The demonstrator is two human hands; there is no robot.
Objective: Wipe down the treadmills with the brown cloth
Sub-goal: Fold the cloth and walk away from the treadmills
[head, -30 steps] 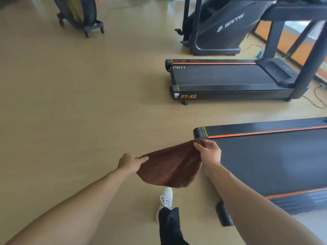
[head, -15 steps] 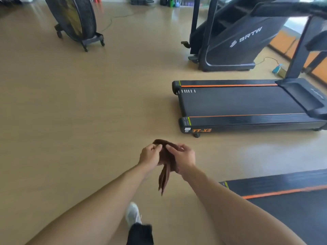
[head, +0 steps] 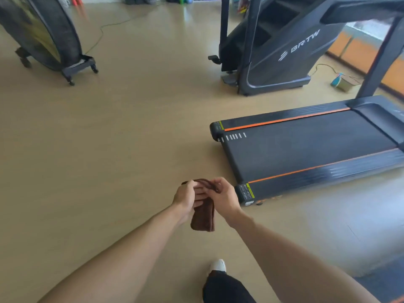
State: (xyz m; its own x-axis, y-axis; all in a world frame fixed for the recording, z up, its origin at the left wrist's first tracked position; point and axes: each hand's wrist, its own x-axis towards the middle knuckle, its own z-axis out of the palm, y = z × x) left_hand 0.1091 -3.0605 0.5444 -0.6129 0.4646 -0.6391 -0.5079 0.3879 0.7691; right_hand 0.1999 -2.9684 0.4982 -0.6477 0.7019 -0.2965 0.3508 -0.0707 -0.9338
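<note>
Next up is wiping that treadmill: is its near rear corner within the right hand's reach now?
Probably yes. The right hand holds the brown cloth with the left hand, just beside the treadmill corner, with only bare floor between.

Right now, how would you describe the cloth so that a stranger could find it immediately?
Start at the black treadmill with orange stripes on the right, then look just left of its near corner. There the left hand and the right hand hold the brown cloth folded above the floor. It is the only brown fabric item.
</note>
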